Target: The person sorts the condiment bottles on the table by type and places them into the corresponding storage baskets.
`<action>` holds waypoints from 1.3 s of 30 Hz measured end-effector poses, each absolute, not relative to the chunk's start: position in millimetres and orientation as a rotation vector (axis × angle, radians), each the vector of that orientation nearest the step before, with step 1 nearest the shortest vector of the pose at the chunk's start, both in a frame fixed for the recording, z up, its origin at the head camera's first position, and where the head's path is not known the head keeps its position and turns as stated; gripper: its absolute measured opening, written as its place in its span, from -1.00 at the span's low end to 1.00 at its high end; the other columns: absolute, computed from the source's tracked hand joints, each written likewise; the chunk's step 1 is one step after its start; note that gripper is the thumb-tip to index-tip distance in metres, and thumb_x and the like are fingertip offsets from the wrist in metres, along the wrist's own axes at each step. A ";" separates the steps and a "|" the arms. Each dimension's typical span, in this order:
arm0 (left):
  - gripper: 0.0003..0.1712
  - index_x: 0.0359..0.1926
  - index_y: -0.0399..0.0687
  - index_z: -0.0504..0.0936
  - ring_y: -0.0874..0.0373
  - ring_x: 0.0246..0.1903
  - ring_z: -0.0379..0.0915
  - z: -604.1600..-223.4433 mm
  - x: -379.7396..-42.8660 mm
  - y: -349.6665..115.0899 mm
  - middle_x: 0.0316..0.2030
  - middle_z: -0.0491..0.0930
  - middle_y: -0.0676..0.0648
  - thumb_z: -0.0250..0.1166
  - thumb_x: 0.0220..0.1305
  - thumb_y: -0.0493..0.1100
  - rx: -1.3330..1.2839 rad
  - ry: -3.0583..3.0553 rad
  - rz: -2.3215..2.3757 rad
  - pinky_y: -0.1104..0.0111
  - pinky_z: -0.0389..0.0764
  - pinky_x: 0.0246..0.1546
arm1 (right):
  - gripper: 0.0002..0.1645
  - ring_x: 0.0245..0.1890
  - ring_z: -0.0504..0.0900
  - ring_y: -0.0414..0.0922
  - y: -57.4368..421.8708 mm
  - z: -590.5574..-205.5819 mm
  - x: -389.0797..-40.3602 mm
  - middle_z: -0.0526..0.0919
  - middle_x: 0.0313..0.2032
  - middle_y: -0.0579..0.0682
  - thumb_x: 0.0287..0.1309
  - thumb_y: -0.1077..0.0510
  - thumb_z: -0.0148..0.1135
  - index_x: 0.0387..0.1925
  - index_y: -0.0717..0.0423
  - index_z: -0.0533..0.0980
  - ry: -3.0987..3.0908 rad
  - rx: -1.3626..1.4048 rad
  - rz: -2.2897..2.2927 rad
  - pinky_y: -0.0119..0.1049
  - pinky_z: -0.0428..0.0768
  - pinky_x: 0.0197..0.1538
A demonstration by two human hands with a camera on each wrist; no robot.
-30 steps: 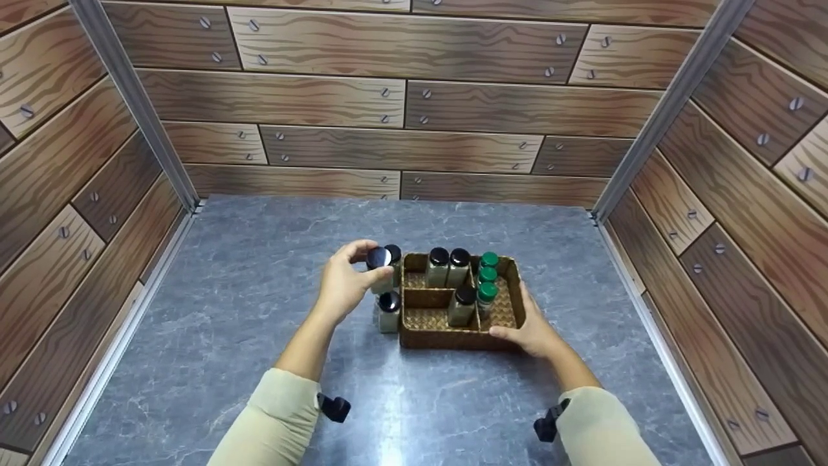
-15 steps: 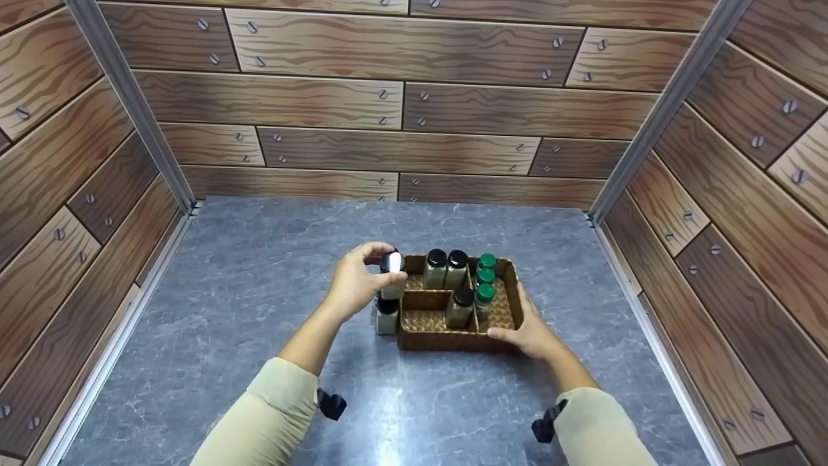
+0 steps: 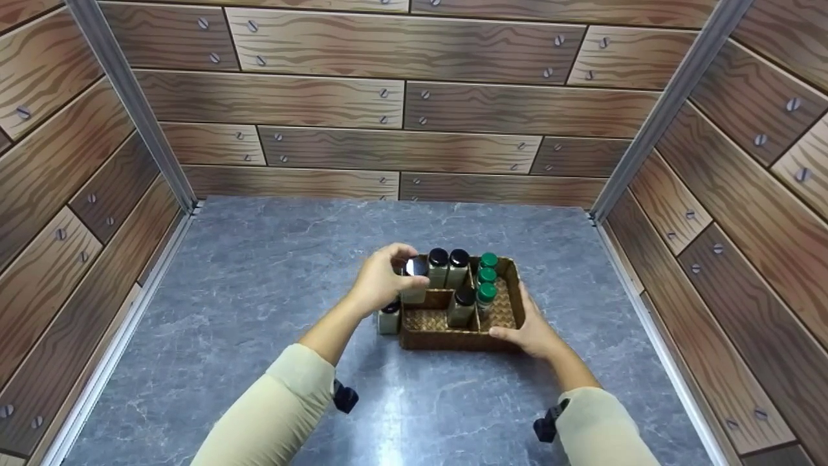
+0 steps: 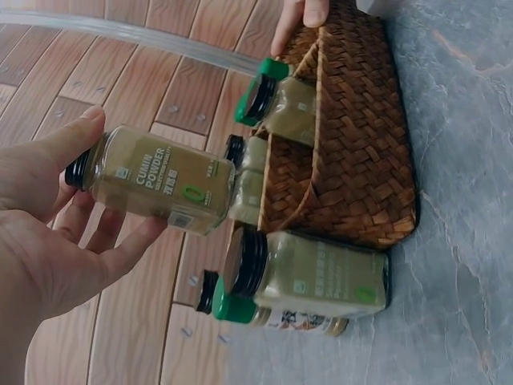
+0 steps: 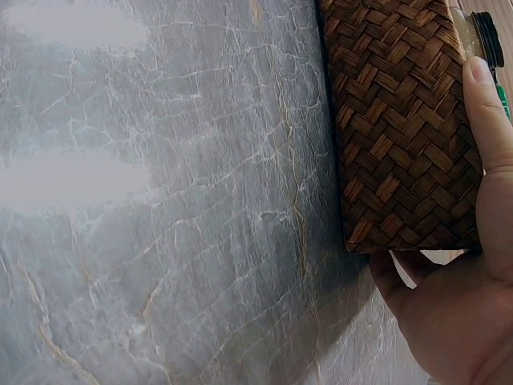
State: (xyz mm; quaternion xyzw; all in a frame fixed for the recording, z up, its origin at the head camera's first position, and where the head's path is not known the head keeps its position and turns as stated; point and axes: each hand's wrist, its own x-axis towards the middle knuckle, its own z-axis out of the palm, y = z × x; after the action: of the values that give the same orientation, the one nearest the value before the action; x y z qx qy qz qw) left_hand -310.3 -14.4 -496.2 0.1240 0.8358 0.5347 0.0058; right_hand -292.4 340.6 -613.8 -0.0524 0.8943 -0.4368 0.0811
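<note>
My left hand (image 3: 381,278) pinches a black-capped spice jar (image 4: 160,180) near its lid, over the left side of the woven basket (image 3: 446,341). The jar's label reads "Cumin Powder". With thumb on the front wall and fingers along the side, my right hand (image 3: 537,333) grips the basket's right front corner. Two black-capped jars (image 3: 438,277) stand in the back compartment and another black-capped jar (image 3: 461,312) in the front one. Several green-capped bottles (image 3: 486,294) line the right compartment. Outside, left of the basket, a black-capped jar (image 3: 388,322) stands upright on the table.
Behind the outside jar, the left wrist view shows a green-capped bottle (image 4: 304,321) and another black cap (image 4: 207,291). The grey marbled tabletop (image 3: 272,259) meets wood-patterned walls (image 3: 401,103) at the back and both sides.
My left hand has carried the cumin jar rightward, from beside the basket to over its left compartments. My right hand has stayed on the basket's corner.
</note>
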 end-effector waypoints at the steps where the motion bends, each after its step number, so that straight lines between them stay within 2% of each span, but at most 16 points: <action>1: -0.36 0.17 -0.13 0.70 -0.12 0.06 0.72 -496.9 -310.8 -11.9 0.06 0.78 -0.14 0.72 0.09 -0.10 0.404 2.628 1.657 0.10 0.72 0.18 | 0.69 0.73 -0.20 0.42 340.4 -613.8 -292.3 -0.29 0.73 0.42 0.09 -0.04 0.71 0.74 0.18 -0.42 2.670 -0.154 -1.316 0.33 -0.15 0.75; 7: -0.42 0.13 -0.11 0.72 -0.04 0.09 0.69 -502.8 -311.8 2.8 0.10 0.75 -0.14 0.72 0.12 -0.09 0.468 2.660 1.589 0.11 0.71 0.21 | 0.69 0.73 -0.19 0.42 339.8 -614.3 -292.5 -0.31 0.73 0.42 0.10 -0.04 0.70 0.75 0.14 -0.43 2.661 -0.124 -1.327 0.32 -0.14 0.75; 16: -0.41 0.18 -0.02 0.69 -0.02 0.20 0.68 -514.5 -311.9 19.2 0.17 0.74 -0.08 0.69 0.18 -0.03 0.437 2.650 1.459 0.10 0.70 0.27 | 0.72 0.72 -0.17 0.42 340.1 -613.6 -291.9 -0.30 0.73 0.42 0.10 -0.06 0.70 0.75 0.07 -0.47 2.654 -0.126 -1.318 0.33 -0.13 0.74; 24: -0.44 0.13 -0.05 0.69 -0.04 0.18 0.68 -528.5 -311.9 30.9 0.15 0.75 -0.10 0.70 0.16 -0.07 0.461 2.694 1.388 0.08 0.70 0.25 | 0.72 0.72 -0.15 0.44 340.1 -614.0 -292.0 -0.32 0.73 0.42 0.10 -0.09 0.70 0.75 0.07 -0.48 2.662 -0.098 -1.298 0.35 -0.11 0.73; 31: -0.46 0.08 -0.19 0.68 -0.17 0.15 0.67 -544.8 -312.5 39.9 0.07 0.75 -0.24 0.70 0.14 -0.15 0.518 2.752 1.348 0.02 0.67 0.25 | 0.73 0.73 -0.21 0.42 341.0 -614.9 -292.0 -0.33 0.73 0.40 0.09 -0.09 0.71 0.75 0.09 -0.47 2.654 -0.115 -1.312 0.35 -0.15 0.74; 39: -0.48 0.08 -0.20 0.66 -0.16 0.15 0.67 -556.6 -311.7 49.9 0.06 0.72 -0.23 0.68 0.17 -0.16 0.534 2.828 1.233 0.02 0.64 0.30 | 0.74 0.73 -0.21 0.42 341.9 -616.3 -293.1 -0.34 0.74 0.38 0.08 -0.11 0.71 0.75 0.07 -0.48 2.651 -0.129 -1.322 0.34 -0.15 0.74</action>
State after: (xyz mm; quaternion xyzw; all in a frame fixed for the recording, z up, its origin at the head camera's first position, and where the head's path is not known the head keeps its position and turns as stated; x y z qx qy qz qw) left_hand -311.7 49.9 -556.6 0.1707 0.9032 0.3937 0.0053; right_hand -293.1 341.9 -616.3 -0.0435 0.8905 -0.4443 0.0882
